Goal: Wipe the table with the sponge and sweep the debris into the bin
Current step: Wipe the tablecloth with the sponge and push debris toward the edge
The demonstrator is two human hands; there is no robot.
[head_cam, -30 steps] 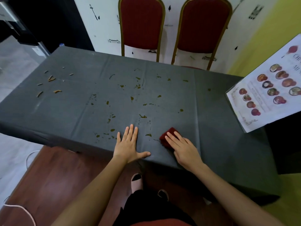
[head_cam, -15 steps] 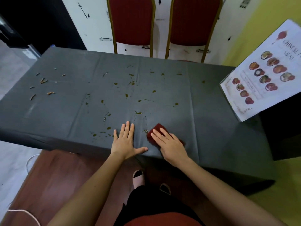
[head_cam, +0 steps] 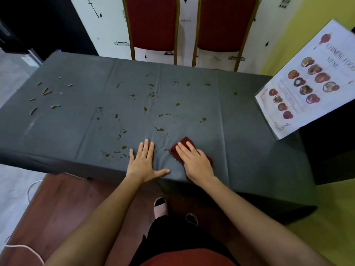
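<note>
A dark red sponge (head_cam: 184,142) lies near the front edge of the table, which is covered by a dark grey cloth (head_cam: 240,121). My right hand (head_cam: 194,162) presses flat on top of the sponge and hides most of it. My left hand (head_cam: 144,162) rests flat on the cloth just left of it, fingers spread, holding nothing. Small greenish-brown stains and crumbs (head_cam: 159,129) are scattered over the middle of the cloth. Several tan scraps (head_cam: 47,92) lie at the far left. No bin is in view.
Two red chairs with gold frames (head_cam: 153,24) stand behind the table. A laminated menu sheet (head_cam: 307,79) leans at the table's right end. My feet in slippers (head_cam: 160,207) stand on a brown floor below the front edge. A white cord (head_cam: 23,248) lies at the lower left.
My right hand has slid the sponge a little to the left, toward my left hand. My left hand stays flat in place. The camera has tilted slightly.
</note>
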